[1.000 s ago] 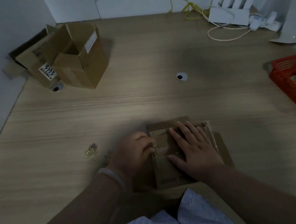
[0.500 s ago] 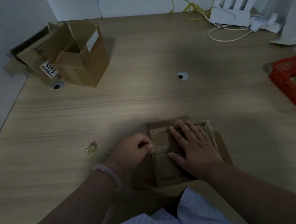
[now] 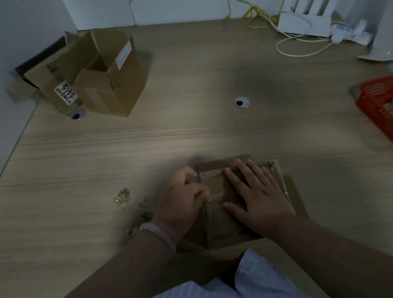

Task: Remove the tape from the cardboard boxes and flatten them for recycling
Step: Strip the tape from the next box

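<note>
While the right hand lies spread on the flattened cardboard box at the near edge of the tabletop, the left hand, blurred, curls its grip round tape along the box's left side.

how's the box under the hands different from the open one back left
The near box lies flat; the back-left box stands upright, flaps open. The near box is pressed by the right hand while the left hand seems to pinch its tape; the back-left box is untouched. Both are brown cardboard on the table.
</note>
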Tool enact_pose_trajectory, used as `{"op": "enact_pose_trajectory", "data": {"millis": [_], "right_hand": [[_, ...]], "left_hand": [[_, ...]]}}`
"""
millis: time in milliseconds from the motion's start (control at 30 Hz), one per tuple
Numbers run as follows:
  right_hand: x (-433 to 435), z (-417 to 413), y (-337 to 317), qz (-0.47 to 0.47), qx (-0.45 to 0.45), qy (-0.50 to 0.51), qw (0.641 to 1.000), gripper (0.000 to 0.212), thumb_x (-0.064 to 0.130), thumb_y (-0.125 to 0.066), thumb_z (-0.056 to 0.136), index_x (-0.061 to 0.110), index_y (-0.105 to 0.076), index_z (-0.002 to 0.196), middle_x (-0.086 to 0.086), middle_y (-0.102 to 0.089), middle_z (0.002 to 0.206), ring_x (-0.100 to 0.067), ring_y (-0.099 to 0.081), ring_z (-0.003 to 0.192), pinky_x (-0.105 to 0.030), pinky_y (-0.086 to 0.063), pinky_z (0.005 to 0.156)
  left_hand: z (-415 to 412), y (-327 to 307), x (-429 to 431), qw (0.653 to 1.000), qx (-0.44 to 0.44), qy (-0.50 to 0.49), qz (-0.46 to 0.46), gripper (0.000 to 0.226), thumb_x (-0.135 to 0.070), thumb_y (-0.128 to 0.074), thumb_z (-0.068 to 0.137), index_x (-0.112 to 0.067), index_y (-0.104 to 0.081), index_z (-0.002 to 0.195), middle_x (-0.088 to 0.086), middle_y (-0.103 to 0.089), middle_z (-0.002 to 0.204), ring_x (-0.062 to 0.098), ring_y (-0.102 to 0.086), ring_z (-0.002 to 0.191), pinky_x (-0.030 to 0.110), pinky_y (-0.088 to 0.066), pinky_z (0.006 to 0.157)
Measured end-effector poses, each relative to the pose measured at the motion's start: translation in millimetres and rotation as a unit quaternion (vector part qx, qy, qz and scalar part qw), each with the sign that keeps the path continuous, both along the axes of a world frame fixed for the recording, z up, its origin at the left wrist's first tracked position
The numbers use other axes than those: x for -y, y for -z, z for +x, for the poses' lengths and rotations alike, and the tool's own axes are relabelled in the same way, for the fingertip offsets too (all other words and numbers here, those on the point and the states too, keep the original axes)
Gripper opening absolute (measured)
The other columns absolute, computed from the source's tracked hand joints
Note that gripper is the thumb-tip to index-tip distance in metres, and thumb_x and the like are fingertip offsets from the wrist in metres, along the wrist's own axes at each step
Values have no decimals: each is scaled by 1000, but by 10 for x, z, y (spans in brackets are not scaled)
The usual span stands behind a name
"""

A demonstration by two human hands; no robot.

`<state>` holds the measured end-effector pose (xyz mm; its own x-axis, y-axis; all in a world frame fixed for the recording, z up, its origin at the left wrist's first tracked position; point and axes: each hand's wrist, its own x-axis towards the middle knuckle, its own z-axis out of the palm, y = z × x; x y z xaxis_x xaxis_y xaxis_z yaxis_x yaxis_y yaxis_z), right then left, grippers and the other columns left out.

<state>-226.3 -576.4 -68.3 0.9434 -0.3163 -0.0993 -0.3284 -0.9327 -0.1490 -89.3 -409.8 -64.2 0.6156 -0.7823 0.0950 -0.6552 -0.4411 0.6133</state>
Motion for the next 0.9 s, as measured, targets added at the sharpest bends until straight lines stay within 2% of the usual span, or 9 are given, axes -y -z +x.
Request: {"op": "enact_pose_trajectory", "data": {"millis": [100,200,333,400,467,600,733,833,900], "right_hand": [[-6,12,15,-7,0,4,1000,75,74,-13,83,43,6,149,5,8,161,-14,15,146,-33,13,117],[-19,49,41,-9,-1,12,1000,76,74,-12,83,42,2,150,4,6,161,-15,13,147,-34,11,118],[-25,93,67,-18,-2,35,999,75,73,-15,85,41,4,150,5,8,161,-15,14,146,-36,12,117],[-31,99,73,-15,-2,39,999,75,73,-14,85,41,5,150,5,10,161,-15,15,146,-37,13,117],[-31,98,74,-11,-2,43,999,75,73,-13,85,42,6,150,6,11,161,-15,16,146,-37,13,117],[-28,97,75,-9,0,47,999,74,73,-14,85,42,7,150,6,13,160,-14,17,146,-37,12,117],[-26,94,101,-10,4,46,999,76,74,-11,83,42,5,150,7,11,161,-14,16,146,-37,12,117],[-16,104,121,-7,9,50,999,77,75,-8,81,42,5,149,7,10,161,-14,15,146,-37,13,117],[-19,106,128,-4,14,52,999,77,74,-9,81,41,1,150,6,7,161,-14,12,147,-36,13,117]], "left_hand": [[94,-40,-45,993,43,100,44,29,-28,-60,88,-10,-72,107,7,-62,103,23,-59,92,37,-49,81],[114,-42,-26,990,92,96,42,26,-27,-58,87,-10,-74,97,7,-66,89,27,-61,82,38,-51,72],[85,-77,66,982,148,103,60,30,-31,-46,90,-11,-68,84,10,-63,87,32,-58,80,40,-49,69],[67,-109,86,987,107,91,83,38,-35,-36,90,-11,-65,88,11,-61,91,33,-57,85,43,-47,73],[64,-103,70,993,38,59,93,31,-33,-39,90,-14,-64,91,8,-61,94,29,-55,90,40,-44,77],[102,-43,-4,986,-132,-6,101,13,-21,-54,92,-27,-58,80,-11,-57,77,14,-54,80,28,-38,66],[131,-36,43,948,-301,-77,63,18,-15,-60,90,-25,-58,76,-6,-61,71,14,-57,69,40,-52,75],[118,-45,82,974,-203,-96,27,14,-25,-73,80,-29,-60,81,-13,-63,77,6,-60,77,18,-47,71],[66,-63,87,996,-60,-67,27,8,-27,-74,77,-26,-67,80,-10,-63,79,11,-60,79,21,-46,70]]}}
